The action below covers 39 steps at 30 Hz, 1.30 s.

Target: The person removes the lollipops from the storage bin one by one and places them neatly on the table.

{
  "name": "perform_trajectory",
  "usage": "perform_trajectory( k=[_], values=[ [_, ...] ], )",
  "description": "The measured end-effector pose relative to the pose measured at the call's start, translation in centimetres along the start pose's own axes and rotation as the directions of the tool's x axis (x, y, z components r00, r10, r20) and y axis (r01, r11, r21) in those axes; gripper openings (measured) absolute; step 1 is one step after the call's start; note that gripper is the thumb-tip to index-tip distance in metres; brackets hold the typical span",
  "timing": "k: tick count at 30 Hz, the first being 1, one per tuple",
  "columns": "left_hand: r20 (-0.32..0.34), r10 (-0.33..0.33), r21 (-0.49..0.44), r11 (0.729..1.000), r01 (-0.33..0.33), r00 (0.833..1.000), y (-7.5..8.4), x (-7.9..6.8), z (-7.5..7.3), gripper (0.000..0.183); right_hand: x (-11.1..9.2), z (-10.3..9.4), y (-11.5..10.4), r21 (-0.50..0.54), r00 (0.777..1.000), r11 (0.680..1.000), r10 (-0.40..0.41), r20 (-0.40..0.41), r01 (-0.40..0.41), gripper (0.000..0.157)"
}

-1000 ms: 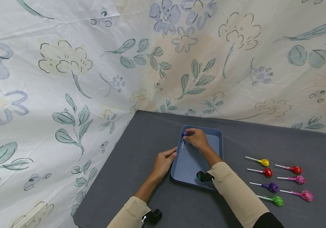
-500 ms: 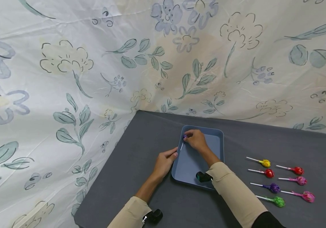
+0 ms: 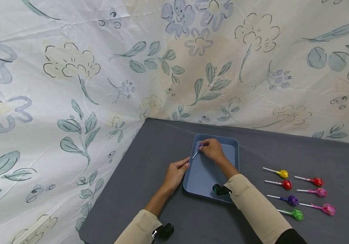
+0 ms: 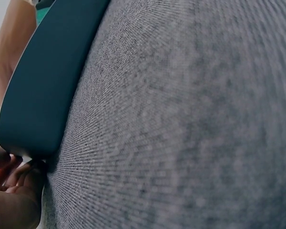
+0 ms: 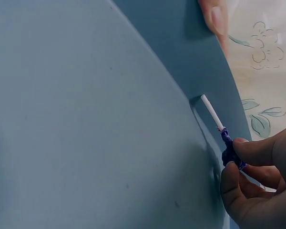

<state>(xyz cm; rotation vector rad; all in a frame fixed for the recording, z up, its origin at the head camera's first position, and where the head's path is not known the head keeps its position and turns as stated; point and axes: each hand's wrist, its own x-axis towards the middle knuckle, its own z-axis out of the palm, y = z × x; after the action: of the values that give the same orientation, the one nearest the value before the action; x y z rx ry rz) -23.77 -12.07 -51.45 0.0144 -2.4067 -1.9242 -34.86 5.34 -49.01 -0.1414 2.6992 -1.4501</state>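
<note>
My right hand pinches the wrapped head of a purple lollipop over the far left part of a blue tray. In the right wrist view, thumb and fingertips hold the purple wrapper, and the white stick slants with its tip by the tray's side wall. At the tray's left edge, my left hand grips the rim; its thumb tip shows over the wall. The left wrist view has that hand at the outer side of the tray, fingers partly hidden.
Several lollipops lie on the grey table right of the tray: yellow, red, another red, pink, another pink, purple and green. A floral cloth hangs behind the table.
The right hand has shifted slightly right with the purple lollipop, whose stick has turned from nearly straight toward the wearer to slanting left. The left hand stays at the tray's edge.
</note>
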Motion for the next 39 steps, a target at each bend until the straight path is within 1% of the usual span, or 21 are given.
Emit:
perform_trajectory(
  k=[6,11,15,19,28,34,39],
  values=[
    [0.011,-0.001,0.006,1.0,0.001,1.0,0.2,-0.1,-0.1,0.033,-0.6,-1.0,-0.1,0.059,1.0,0.998,0.025,0.001,-0.025,0.028],
    [0.002,-0.003,0.015,1.0,0.003,1.0,0.1,0.0,0.0,0.033,-1.1,-1.8,-0.2,0.053,1.0,0.999,0.005,-0.028,-0.004,0.029],
    [0.004,0.005,0.011,1.0,-0.005,1.0,0.1,0.0,0.0,0.033,-1.6,-2.4,-0.5,0.046,1.0,0.999,-0.008,-0.029,0.01,0.032],
    [-0.002,-0.006,0.013,1.0,0.006,1.0,0.0,0.2,0.1,0.033,-2.1,-3.0,-1.0,0.039,1.0,0.999,-0.018,-0.026,0.019,0.033],
    [0.001,-0.006,0.005,1.0,0.006,1.0,-0.1,0.3,0.2,0.033,-3.6,-4.3,-1.2,0.051,0.999,0.998,-0.034,-0.026,0.035,0.032],
    [0.007,-0.01,0.006,1.0,0.01,1.0,0.0,0.2,0.1,0.034,-4.8,-5.2,-1.1,0.101,0.998,0.993,-0.054,-0.026,0.056,0.033],
    [0.005,-0.013,0.015,1.0,0.013,1.0,0.0,0.1,0.0,0.034,-5.9,-5.9,-0.9,0.151,0.999,0.988,-0.032,-0.009,0.033,0.037]
  ],
)
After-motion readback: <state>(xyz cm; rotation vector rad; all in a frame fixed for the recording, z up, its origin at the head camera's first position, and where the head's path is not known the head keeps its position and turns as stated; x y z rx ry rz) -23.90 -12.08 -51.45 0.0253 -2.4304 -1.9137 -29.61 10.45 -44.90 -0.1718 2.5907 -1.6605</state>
